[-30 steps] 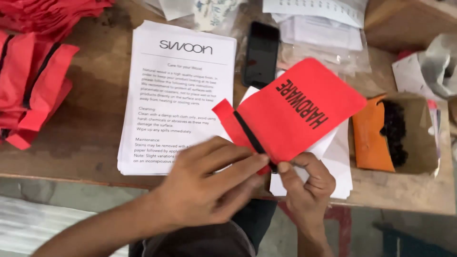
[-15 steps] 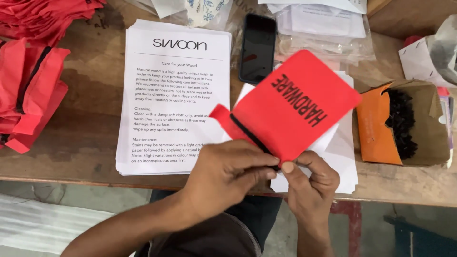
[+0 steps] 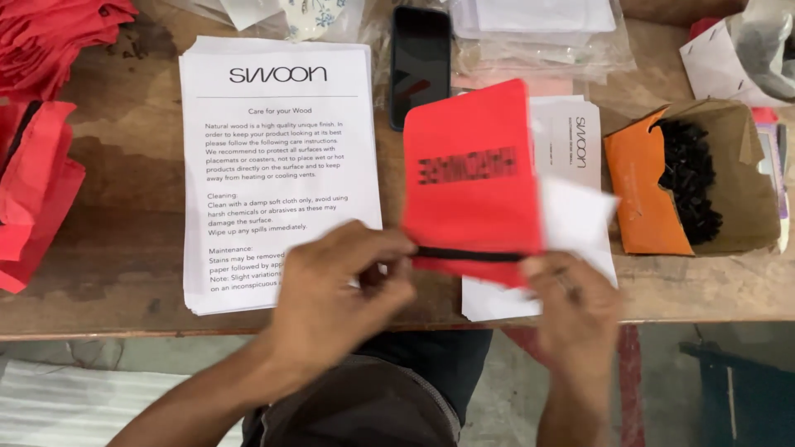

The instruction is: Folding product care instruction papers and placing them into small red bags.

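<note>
I hold a red paper envelope [image 3: 472, 174] with black print and a black strip along its lower edge, upright over the wooden table [image 3: 124, 199]. My left hand [image 3: 339, 298] pinches the envelope's bottom left corner at the strip. My right hand [image 3: 571, 310] grips the bottom right corner. Under the envelope lies a small stack of white printed cards [image 3: 580, 190]. The envelope's inside is hidden.
A stack of white printed sheets [image 3: 277, 165] lies to the left. A black phone [image 3: 421, 62] is behind the envelope. Red envelopes [image 3: 37, 165] pile at the far left. An open brown box with black small parts [image 3: 691, 178] and an orange insert sits at the right.
The red envelope has turned from a tilted pose to square with the table edge. My hands have spread apart to its two bottom corners.
</note>
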